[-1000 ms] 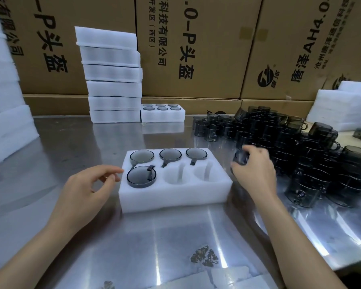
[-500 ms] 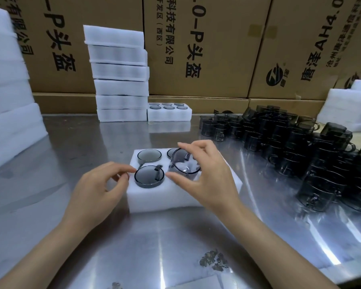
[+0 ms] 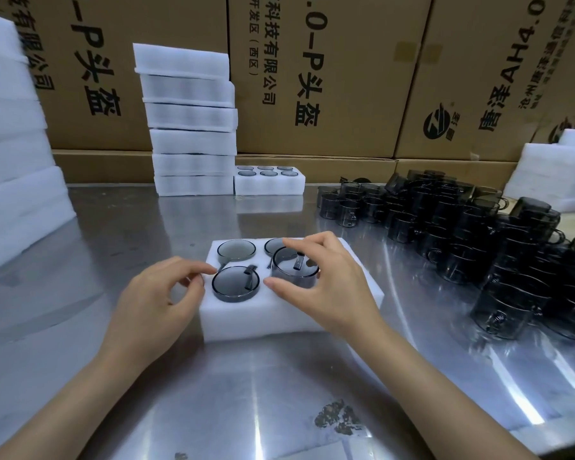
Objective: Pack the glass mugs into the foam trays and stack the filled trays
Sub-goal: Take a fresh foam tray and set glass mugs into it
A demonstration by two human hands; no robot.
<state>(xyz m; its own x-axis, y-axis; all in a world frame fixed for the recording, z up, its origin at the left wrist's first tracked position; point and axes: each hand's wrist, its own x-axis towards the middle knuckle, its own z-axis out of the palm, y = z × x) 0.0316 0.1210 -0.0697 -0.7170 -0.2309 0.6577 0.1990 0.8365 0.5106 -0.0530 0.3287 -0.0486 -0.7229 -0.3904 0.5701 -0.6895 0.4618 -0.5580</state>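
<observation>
My right hand (image 3: 332, 287) holds a smoked-glass mug (image 3: 294, 267) with thumb and fingertips curled round its rim; grip is a pinch on the mug. The mug sits partly down in the front middle pocket of the white foam tray (image 3: 246, 322), still standing proud of the foam surface, its handle pointing away from me.

My left hand (image 3: 156, 300) rests at the tray's left edge. Fingers are loosely curled with thumb and forefinger close together, holding nothing; the fingertips are just beside the seated mug (image 3: 235, 283) in the front left pocket, and I cannot tell whether they touch it.

Tray contents visible: one mug in the back left pocket (image 3: 236, 251), one in the back middle pocket, partly hidden behind the held mug. The right side of the tray is hidden by my right hand.

The tray lies on the steel counter (image 3: 130, 234), near me and about centre.

To the right on the counter, a large cluster of loose glass mugs (image 3: 462, 234), some stacked. At the back, a stack of foam trays (image 3: 190, 127), with a single filled tray (image 3: 269, 180) touching its right side at counter level. More foam pieces (image 3: 10, 154) stand at far left and far right. Cardboard cartons (image 3: 329, 71) with printed characters line the back.
</observation>
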